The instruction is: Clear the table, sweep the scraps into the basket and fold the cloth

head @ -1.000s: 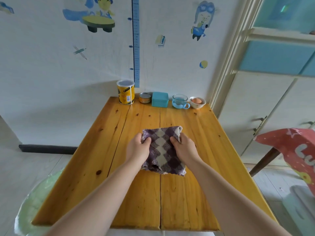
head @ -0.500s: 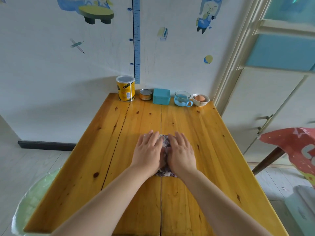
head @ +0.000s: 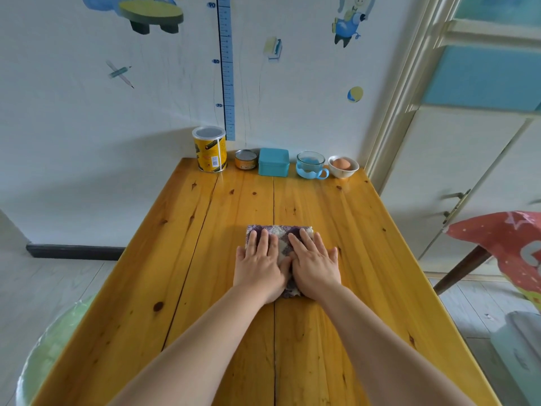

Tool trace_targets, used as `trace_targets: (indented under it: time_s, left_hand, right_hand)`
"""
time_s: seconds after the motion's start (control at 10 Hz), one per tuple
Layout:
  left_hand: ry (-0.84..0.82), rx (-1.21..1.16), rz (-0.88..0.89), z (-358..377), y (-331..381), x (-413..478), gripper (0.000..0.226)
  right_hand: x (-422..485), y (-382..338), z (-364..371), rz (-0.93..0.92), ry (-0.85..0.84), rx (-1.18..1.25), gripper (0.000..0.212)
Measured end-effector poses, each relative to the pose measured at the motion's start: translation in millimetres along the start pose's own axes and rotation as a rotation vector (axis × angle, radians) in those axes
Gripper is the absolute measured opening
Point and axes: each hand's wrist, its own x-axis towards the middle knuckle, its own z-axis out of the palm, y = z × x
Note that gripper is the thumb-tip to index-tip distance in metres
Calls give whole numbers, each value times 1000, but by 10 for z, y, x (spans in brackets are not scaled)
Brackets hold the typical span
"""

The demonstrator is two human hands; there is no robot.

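A purple and cream checked cloth (head: 281, 233) lies folded into a small pad in the middle of the yellow wooden table (head: 205, 259). My left hand (head: 260, 265) and my right hand (head: 314, 263) both rest flat on it, side by side, palms down, fingers spread and pointing away from me. Most of the cloth is hidden under them; only its far edge and a bit of its near edge show. A pale green basket (head: 49, 350) sits on the floor by the table's near left corner.
Along the table's far edge by the wall stand a yellow can (head: 209, 149), a small tin (head: 246, 159), a teal box (head: 273, 161), a glass cup with a blue holder (head: 311, 165) and a white bowl holding an egg (head: 343, 166). A red-covered stool (head: 503, 247) stands to the right.
Earlier both hands gripped the cloth's sides and folded it over. They then flattened on top and have slid slightly back toward me, exposing the cloth's far edge.
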Motion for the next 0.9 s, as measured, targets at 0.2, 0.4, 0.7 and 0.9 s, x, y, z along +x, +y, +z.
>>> trace_targets:
  time_s: [0.2, 0.4, 0.7, 0.9]
  left_hand:
    - [52, -67, 32, 24, -46, -14, 62]
    - [263, -183, -6, -42, -405, -192, 58]
    - [69, 33, -146, -15, -659, -412, 59]
    - [113, 40, -128, -8, -691, -436, 59]
  right_hand:
    - [-11, 6, 13, 6, -17, 8, 49]
    - [-172, 217, -50, 72, 169, 219, 48]
    - [-427, 458, -38, 120, 121, 74, 46]
    - [-380, 445, -86, 135, 119, 110, 44]
